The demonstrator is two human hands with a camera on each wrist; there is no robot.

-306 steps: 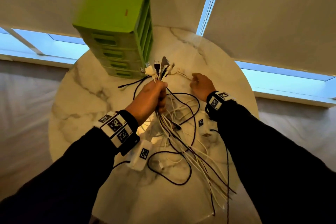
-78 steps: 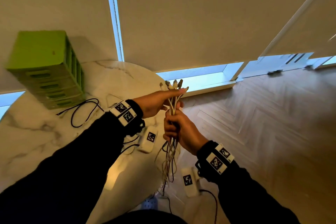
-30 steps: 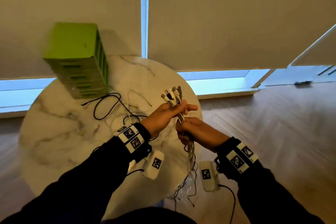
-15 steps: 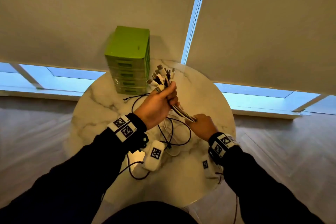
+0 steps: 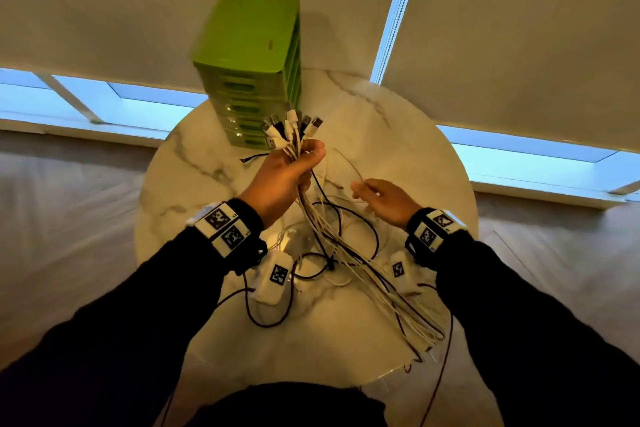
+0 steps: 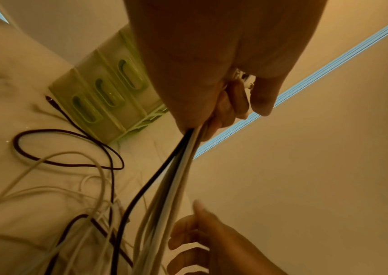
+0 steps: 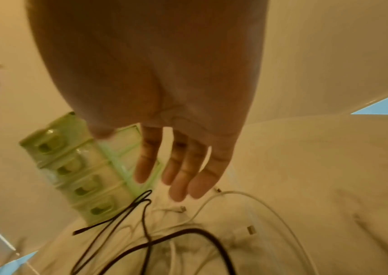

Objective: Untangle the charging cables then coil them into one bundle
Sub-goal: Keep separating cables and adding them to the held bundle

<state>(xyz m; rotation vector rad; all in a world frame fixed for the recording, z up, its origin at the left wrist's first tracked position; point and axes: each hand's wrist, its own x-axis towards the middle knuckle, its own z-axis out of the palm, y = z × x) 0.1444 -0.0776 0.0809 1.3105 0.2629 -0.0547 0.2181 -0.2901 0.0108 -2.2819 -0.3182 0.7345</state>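
1. The left hand (image 5: 284, 173) has its fingers (image 6: 226, 104) curled tight round the charging cables (image 5: 332, 239) just below their plug ends (image 5: 291, 128), holding the bunch up above the desk (image 5: 398, 135).
2. The right hand (image 5: 384, 199) hovers beside the strands with straight, relaxed fingers (image 7: 183, 173), holding nothing.
3. From the fist the cables slope down across the desk; their free ends hang past its near right edge, while black and white loops lie loose on the marble below.
4. The step in hand seems to be combing out and gathering the strands. It would go best if the right hand closed round the bunch close under the left fist and slid down gently, easing any snag instead of pulling.
5. The green drawer unit (image 5: 252, 73) stands just behind the plugs, so that side is tight.
6. The right side of the desk lies open, giving room for coiling.
7. The dangling ends could drag loops off the edge.
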